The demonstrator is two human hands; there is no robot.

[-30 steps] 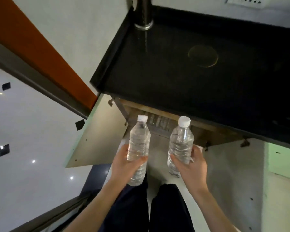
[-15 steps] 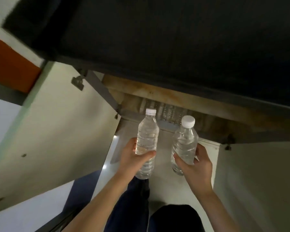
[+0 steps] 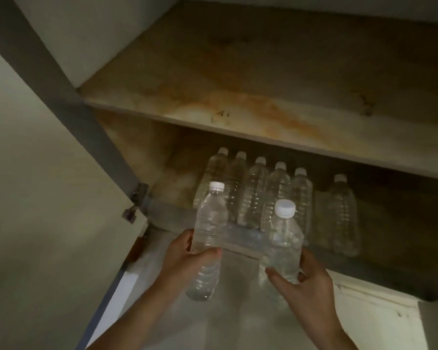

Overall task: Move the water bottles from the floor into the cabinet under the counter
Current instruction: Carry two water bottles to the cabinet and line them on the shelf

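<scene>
Step in hand: carrying two bottles to the cabinet, not yet set down.

The door (image 3: 36, 198) stands open at the far left. The left hand (image 3: 185, 258) grips the left bottle (image 3: 209, 233) round its middle, fingers and thumb curled about the body. The bottle is upright, capped, and held in the air in front of the cabinet's front rail (image 3: 162, 213). The right hand (image 3: 311, 281) grips the right bottle (image 3: 282, 246) low on its body in the same wrapped hold. This bottle is also upright and capped, and is held just beside the first, outside the cabinet.

On the lower shelf (image 3: 172, 183) stands a row of five bottles (image 3: 253, 195), shoulder to shoulder. A single bottle (image 3: 343, 213) stands to their right, apart from the row, with a space between. The upper shelf (image 3: 263, 97) is stained and bears nothing visible.

Count: two hands; two bottles in hand; six bottles stored; eight in all. Whether any remain on the floor cannot be told.

Judgement on the next move: both bottles must be lifted over the front rail, kept below the upper shelf, and stood on the lower shelf. The space beside the single bottle looks the likeliest spot. A careless entry could topple the close-packed row.
</scene>
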